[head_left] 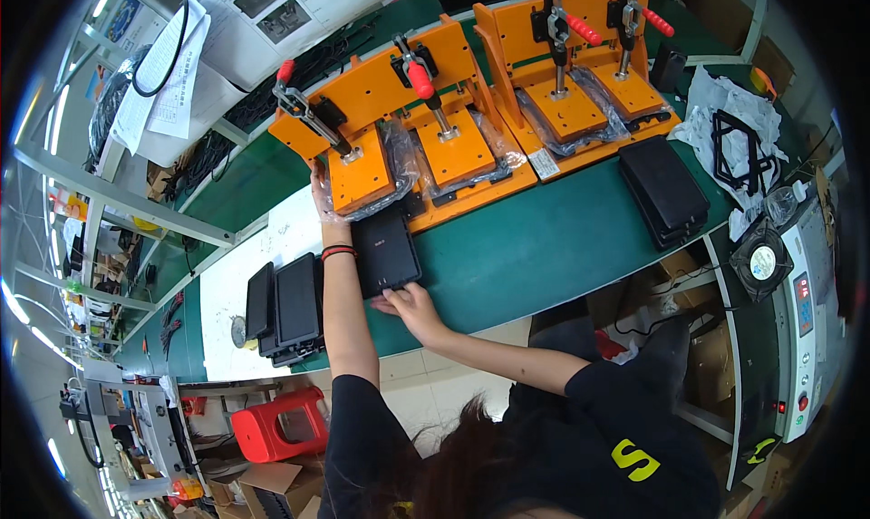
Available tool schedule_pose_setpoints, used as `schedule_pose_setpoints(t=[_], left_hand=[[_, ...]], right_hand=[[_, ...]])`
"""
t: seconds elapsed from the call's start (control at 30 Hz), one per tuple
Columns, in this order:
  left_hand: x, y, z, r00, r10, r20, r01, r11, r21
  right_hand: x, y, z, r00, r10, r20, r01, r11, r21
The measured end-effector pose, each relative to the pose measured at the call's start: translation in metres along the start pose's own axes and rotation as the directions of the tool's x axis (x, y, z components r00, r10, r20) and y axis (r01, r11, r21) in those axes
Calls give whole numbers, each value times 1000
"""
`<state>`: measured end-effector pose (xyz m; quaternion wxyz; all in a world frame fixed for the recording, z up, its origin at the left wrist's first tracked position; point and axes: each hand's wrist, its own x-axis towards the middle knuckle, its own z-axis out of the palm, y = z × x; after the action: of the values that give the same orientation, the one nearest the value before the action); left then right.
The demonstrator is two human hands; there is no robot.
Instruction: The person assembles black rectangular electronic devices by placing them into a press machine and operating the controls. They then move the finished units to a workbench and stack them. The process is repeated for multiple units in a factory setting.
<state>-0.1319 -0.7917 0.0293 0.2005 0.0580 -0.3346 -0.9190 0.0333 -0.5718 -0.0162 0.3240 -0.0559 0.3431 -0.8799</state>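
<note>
A flat black rectangular panel (387, 252) lies at the front of the leftmost orange press block (361, 170), its far end passing under or against the block. My right hand (412, 312) pinches the panel's near edge between thumb and fingers. Along the left side of the same block, my left hand (323, 195) reaches up with its fingers stretched out; the block and plastic film partly hide it. Above the block a toggle clamp with a red handle (286, 71) leans over it. Beside my left forearm lie stacked black panels (296, 301).
Three more orange press blocks with red-handled clamps stand to the right, including a neighbouring block (458, 152). A black stack (663, 193) sits on the green bench (517, 247). Black frames (743, 152) rest on white plastic at the far right, near a fan (761, 261). A red stool (281, 426) stands below.
</note>
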Motion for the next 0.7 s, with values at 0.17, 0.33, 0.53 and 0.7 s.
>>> schedule_pose_setpoints(t=[0.17, 0.33, 0.53, 0.7], left_hand=[[-39, 57, 0, 841, -517, -156, 531, 739, 415], [-23, 104, 83, 742, 624, 245, -393, 109, 913], [-4, 123, 227, 988, -13, 154, -78, 821, 565], [6, 180, 176, 654, 177, 736, -262, 965, 1]], right_hand=[[-76, -48, -57, 999, -36, 32, 40, 990, -134], [-126, -103, -109, 986, 12, -168, -45, 979, -198], [-141, -138, -114, 971, -94, -222, 39, 970, -239], [-137, -134, -109, 977, -90, -193, 33, 959, -280]])
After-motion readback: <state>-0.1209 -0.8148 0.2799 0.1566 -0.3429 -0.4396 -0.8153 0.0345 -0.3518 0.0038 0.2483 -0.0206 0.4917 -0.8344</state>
